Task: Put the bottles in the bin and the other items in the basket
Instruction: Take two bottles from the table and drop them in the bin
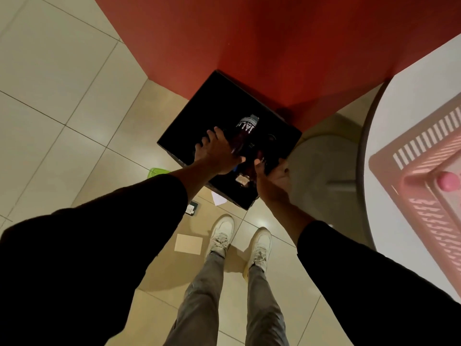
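Note:
A black square bin (199, 126) stands on the floor against a red wall corner. My left hand (217, 152) is over its opening, shut on a dark bottle (245, 132) with a white-lettered label that points away from me. My right hand (273, 176) is beside it over the bin's near right side, curled around a second dark bottle (268, 151) whose outline blends into the black bin. A pale label (242, 179) shows low inside the bin. On the white round table at the right sits a pink slotted basket (424, 151).
A green lid (157, 172), a small dark item (192, 209), a white slip (219, 198) and a beige card (188, 243) lie on the tiled floor near my shoes. The table's round base (321, 166) stands right of the bin. A pink rounded object (447, 181) lies in the basket.

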